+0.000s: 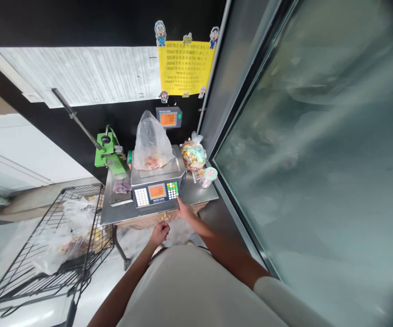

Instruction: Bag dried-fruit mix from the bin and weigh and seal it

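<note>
- On the steel table (199,193), at the front of the weighing scale (157,175), the right hand (184,210) is laid against the lower right corner of the keypad (172,190). Its grip is open, with fingers stretched forward, and nothing is held.
- The left hand (159,232) is held low, just before the table edge. Its grip is curled shut, and whether anything small is enclosed cannot be told.
- The clear plastic bag (152,144) is stood upright on the scale's pan, its contents settled at the bottom.
- The keying is judged best done lightly with one fingertip, so that the pan is not jolted and the reading on the orange display (157,191) is not disturbed. The wrist is best held off the housing.
- Just right of the scale, a bag of wrapped sweets (193,155) and a small jar (209,176) are set near the reaching forearm and could be brushed by it.
- To the left, a green bag sealer (110,154) and a folded cloth (122,185) are placed clear of both hands.
- A shopping cart (63,236) with bags is parked at the left, and the right side is closed off by a glass panel (319,159).
- A yellow notice (186,68) of codes is pinned above.
</note>
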Motion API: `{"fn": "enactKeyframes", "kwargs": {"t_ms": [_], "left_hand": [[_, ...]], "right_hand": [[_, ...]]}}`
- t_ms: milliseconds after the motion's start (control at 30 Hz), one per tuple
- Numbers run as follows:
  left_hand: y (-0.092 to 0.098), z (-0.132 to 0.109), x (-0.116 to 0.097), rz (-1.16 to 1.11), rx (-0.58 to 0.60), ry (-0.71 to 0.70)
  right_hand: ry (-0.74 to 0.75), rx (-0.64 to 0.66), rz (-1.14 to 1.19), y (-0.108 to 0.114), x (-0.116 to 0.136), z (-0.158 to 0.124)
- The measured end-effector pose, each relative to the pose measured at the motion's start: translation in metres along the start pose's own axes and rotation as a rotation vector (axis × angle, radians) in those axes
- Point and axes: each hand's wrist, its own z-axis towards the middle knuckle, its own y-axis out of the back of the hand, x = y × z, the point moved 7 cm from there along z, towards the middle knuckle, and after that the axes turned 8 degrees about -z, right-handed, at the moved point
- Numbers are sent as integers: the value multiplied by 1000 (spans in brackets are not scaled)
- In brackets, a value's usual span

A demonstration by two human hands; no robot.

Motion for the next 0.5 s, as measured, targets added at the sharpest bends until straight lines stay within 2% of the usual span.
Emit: {"fn": "enactKeyframes", "kwargs": {"t_ms": [233,500], "left_hand": [[4,3,-1,3,0,4],[17,5,5,14,-15,94]], "right_hand": [[108,-43,9,4,28,14],[90,91,-65,-7,43,20]]}}
